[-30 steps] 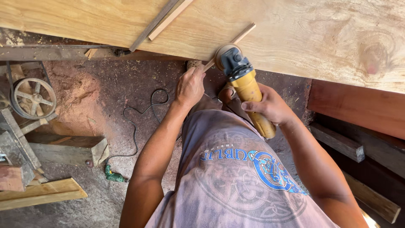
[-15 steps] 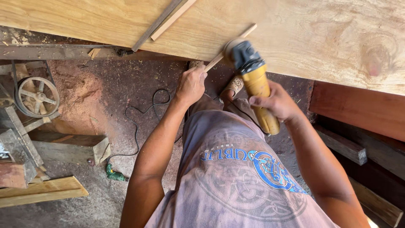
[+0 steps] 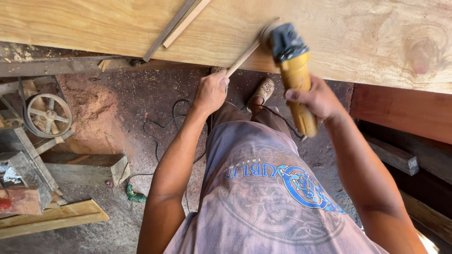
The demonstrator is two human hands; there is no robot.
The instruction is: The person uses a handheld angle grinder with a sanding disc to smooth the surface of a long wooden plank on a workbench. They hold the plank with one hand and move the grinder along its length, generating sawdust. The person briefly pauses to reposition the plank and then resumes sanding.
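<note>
two hands are engaged: left hand (image 3: 210,92) is clamped on a thin wood strip (image 3: 242,59) at the near edge of the big plank (image 3: 117,28), right hand (image 3: 316,99) is wrapped around the yellow grinder (image 3: 294,70), whose head is over that edge. risk: fingers could be nicked if the strip kicks; the cable (image 3: 162,124) on the floor could be snagged.

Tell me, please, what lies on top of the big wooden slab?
On the wooden slab lie two thin strips; the yellow grinder rests at its edge. Its disc's contact point is hidden.
</note>
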